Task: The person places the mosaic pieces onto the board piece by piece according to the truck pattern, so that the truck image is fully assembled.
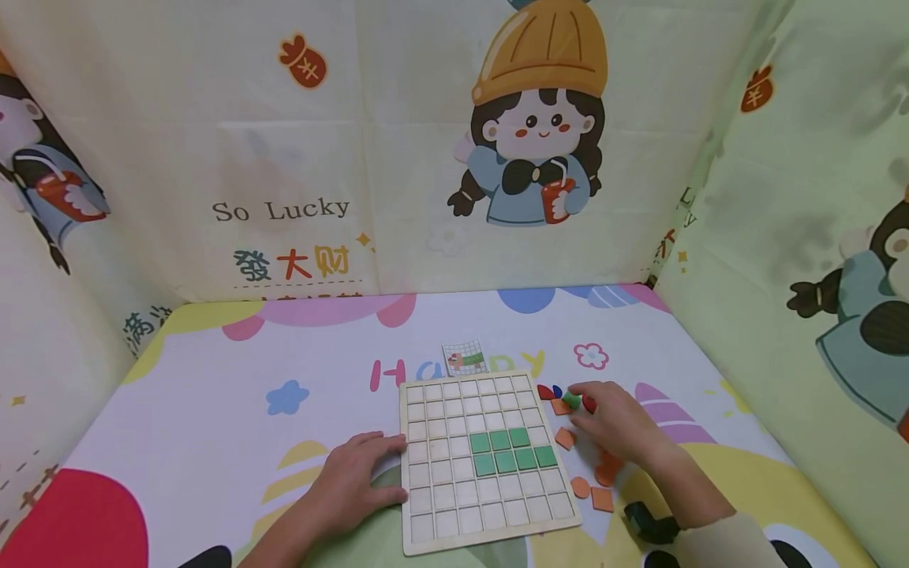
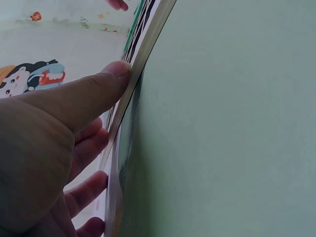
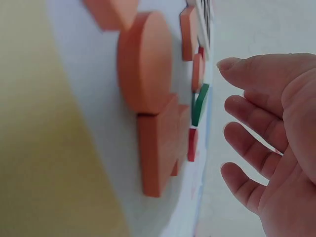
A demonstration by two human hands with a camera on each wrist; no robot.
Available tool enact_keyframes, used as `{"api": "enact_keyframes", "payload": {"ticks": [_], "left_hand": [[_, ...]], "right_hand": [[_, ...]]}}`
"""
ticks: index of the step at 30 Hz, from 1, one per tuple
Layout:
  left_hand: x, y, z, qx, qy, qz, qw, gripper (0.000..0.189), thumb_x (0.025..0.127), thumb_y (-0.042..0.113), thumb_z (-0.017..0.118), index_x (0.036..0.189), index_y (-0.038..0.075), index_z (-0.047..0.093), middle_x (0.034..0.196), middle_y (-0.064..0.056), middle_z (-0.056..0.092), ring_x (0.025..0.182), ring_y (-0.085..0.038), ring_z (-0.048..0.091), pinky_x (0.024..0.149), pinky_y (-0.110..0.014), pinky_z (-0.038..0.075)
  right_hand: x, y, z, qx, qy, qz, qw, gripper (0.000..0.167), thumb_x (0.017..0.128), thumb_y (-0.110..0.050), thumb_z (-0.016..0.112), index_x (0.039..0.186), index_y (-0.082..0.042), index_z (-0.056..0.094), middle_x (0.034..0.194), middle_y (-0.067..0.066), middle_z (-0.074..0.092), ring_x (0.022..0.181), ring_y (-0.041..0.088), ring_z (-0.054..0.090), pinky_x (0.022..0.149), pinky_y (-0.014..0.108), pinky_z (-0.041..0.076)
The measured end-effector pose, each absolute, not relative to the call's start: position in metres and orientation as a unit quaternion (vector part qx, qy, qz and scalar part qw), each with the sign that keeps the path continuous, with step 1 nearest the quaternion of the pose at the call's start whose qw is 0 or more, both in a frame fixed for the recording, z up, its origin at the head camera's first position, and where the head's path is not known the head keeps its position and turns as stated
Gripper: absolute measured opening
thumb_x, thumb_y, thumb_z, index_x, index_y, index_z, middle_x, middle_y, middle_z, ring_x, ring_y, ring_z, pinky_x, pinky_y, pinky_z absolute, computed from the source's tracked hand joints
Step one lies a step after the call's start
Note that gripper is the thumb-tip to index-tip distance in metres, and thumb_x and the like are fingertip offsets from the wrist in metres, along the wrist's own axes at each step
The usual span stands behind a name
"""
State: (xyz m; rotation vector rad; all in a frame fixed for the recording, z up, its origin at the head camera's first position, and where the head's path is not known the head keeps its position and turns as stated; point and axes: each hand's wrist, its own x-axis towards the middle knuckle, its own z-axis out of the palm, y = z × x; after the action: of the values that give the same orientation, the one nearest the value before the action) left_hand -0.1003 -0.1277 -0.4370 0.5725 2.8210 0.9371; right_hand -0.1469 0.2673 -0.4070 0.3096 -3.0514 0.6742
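A pale wooden grid board (image 1: 443,497) lies on the printed cloth, with several green square tiles (image 1: 504,460) in its cells. Along its left edge, my left hand (image 1: 355,481) touches the side with thumb and fingers extended; in the left wrist view the thumb (image 2: 98,89) meets the edge. To the right of the board, my right hand (image 1: 621,422) hovers over loose pieces, fingers loosely bent and holding nothing in the right wrist view. Nearest its fingertips are a green piece (image 1: 571,399) and a red piece (image 1: 589,404).
A small picture card (image 1: 465,357) lies behind the board. Beside the board's right edge are a dark red piece (image 1: 544,392), a blue piece (image 1: 557,391), an orange disc (image 1: 580,487) and an orange square (image 1: 602,499). Printed cloth walls (image 1: 398,158) enclose the back and sides.
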Motion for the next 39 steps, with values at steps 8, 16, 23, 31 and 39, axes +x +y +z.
{"api": "enact_keyframes", "payload": {"ticks": [8, 16, 23, 31, 39], "left_hand": [[-0.100, -0.128, -0.438, 0.192, 0.931, 0.306, 0.056, 0.060, 0.077, 0.039, 0.085, 0.129, 0.015, 0.066, 0.135, 0.004, 0.061, 0.131, -0.033, 0.047, 0.104, -0.061, 0.035], [-0.100, -0.128, -0.438, 0.195, 0.931, 0.306, 0.051, 0.060, 0.077, 0.038, 0.085, 0.129, 0.014, 0.066, 0.135, 0.004, 0.061, 0.131, -0.033, 0.047, 0.104, -0.061, 0.035], [-0.101, -0.128, -0.437, 0.195, 0.930, 0.307, 0.052, 0.060, 0.077, 0.037, 0.085, 0.129, 0.013, 0.066, 0.135, 0.003, 0.061, 0.131, -0.034, 0.047, 0.104, -0.061, 0.035], [-0.101, -0.128, -0.437, 0.194, 0.930, 0.306, 0.055, 0.060, 0.077, 0.038, 0.085, 0.129, 0.014, 0.065, 0.135, 0.003, 0.061, 0.131, -0.034, 0.047, 0.104, -0.061, 0.035], [-0.101, -0.128, -0.438, 0.196, 0.931, 0.304, 0.049, 0.060, 0.077, 0.038, 0.086, 0.128, 0.014, 0.066, 0.134, 0.004, 0.061, 0.130, -0.033, 0.047, 0.103, -0.061, 0.036]], "right_hand": [[-0.157, 0.274, -0.414, 0.075, -0.976, 0.202, -0.012, 0.048, 0.088, -0.019, 0.077, 0.130, -0.001, 0.063, 0.119, 0.017, 0.064, 0.103, 0.031, 0.054, 0.078, 0.042, 0.058], [-0.162, 0.278, -0.417, 0.077, -0.978, 0.192, -0.015, 0.049, 0.090, -0.023, 0.075, 0.131, 0.001, 0.062, 0.122, 0.018, 0.064, 0.107, 0.034, 0.054, 0.086, 0.050, 0.055], [-0.162, 0.276, -0.417, 0.060, -0.976, 0.208, -0.037, 0.047, 0.090, -0.020, 0.075, 0.131, 0.000, 0.061, 0.119, 0.016, 0.064, 0.103, 0.031, 0.055, 0.079, 0.043, 0.058], [-0.163, 0.277, -0.418, 0.072, -0.975, 0.205, -0.039, 0.047, 0.090, -0.020, 0.075, 0.131, 0.000, 0.062, 0.117, 0.014, 0.064, 0.100, 0.029, 0.055, 0.083, 0.046, 0.056], [-0.163, 0.276, -0.419, 0.068, -0.978, 0.194, -0.036, 0.045, 0.089, -0.019, 0.076, 0.130, -0.002, 0.063, 0.115, 0.013, 0.064, 0.101, 0.030, 0.054, 0.082, 0.047, 0.056]]}}
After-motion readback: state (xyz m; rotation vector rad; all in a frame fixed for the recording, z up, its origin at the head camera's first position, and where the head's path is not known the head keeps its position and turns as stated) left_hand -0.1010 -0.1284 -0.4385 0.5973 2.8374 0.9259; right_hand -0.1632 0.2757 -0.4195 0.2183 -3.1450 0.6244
